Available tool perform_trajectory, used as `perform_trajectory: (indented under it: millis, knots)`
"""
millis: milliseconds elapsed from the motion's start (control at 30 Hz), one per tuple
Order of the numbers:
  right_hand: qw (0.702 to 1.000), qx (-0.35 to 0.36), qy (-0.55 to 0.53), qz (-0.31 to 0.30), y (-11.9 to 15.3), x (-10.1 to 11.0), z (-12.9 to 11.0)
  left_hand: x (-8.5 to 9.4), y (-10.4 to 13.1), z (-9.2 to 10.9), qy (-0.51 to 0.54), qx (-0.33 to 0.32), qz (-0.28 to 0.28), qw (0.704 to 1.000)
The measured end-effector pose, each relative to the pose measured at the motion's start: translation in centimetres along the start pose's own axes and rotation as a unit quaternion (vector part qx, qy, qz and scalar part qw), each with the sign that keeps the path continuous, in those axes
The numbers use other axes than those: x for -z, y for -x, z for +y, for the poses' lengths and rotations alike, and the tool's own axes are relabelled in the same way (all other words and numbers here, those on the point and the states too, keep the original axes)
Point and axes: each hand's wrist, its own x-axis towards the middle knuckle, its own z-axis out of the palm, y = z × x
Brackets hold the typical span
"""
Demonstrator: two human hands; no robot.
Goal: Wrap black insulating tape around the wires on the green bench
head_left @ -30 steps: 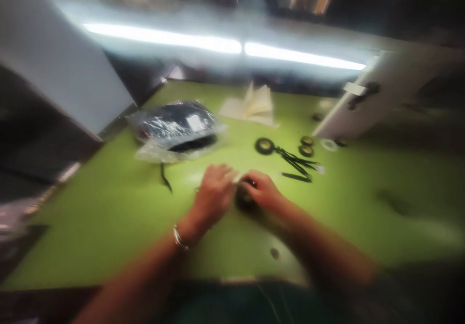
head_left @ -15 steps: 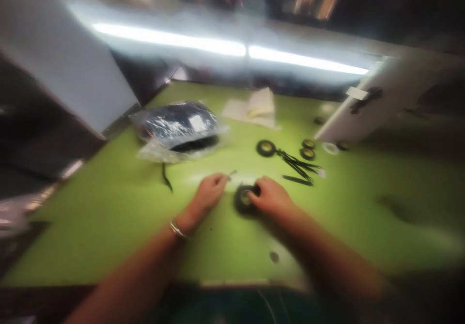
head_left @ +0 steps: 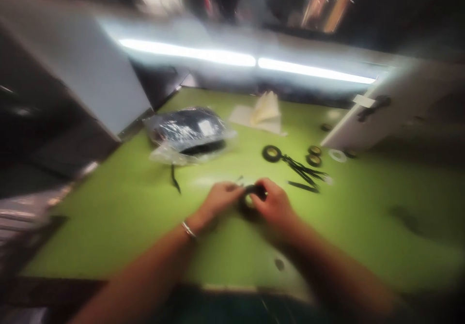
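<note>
My right hand (head_left: 273, 200) grips a roll of black tape (head_left: 247, 208) by its right side, with fingers curled through and around the ring. The roll is tilted just over the green table. From the left, my left hand (head_left: 222, 197) comes up to the roll's upper left edge, thumb and fingers pinched together. A tiny thin dark bit shows past its fingertips; blur hides what it is. Beyond my right hand lie a bunch of black straps (head_left: 303, 169) and another tape roll (head_left: 271, 153).
A clear plastic bag of dark goods (head_left: 192, 128) lies at the back left of the green table (head_left: 127, 217), a short black strip (head_left: 175, 178) before it. An open paper booklet (head_left: 267, 113), two small tape rolls (head_left: 314, 156) and a white ring (head_left: 337, 155) lie farther back. White panels flank both sides.
My left hand has moved right, from apart to right beside the tape roll. The right hand has lifted and tilted the roll slightly. The whole view has shifted a little.
</note>
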Motion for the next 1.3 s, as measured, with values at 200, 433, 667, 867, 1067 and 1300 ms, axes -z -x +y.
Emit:
perform_trajectory:
  millis: [200,433,667,867,1067,1300]
  knots:
    - [0.946,-0.162,-0.229,-0.161,-0.8,1.5,-0.5,-0.1,0.1,0.3,0.008,-0.028,-0.007,1.000]
    - [0.977,-0.113,-0.150,-0.105,-0.2,1.0,-0.7,0.3,0.2,0.2,-0.005,-0.024,0.013,1.000]
    - [0.996,0.078,0.020,0.041,0.4,0.3,0.6,0.5,0.1,0.8,0.114,-0.040,0.047,0.992]
    - [0.980,0.133,0.134,0.067,0.0,0.4,1.4,0.4,0.6,0.8,0.227,-0.064,0.043,0.971]
    - [0.972,0.156,0.166,0.064,0.3,0.3,0.8,-0.5,1.5,1.1,0.183,-0.027,0.007,0.983]
    - [0.980,0.146,0.126,0.046,0.6,0.3,0.3,-1.1,1.7,1.5,0.195,-0.012,-0.014,0.981]
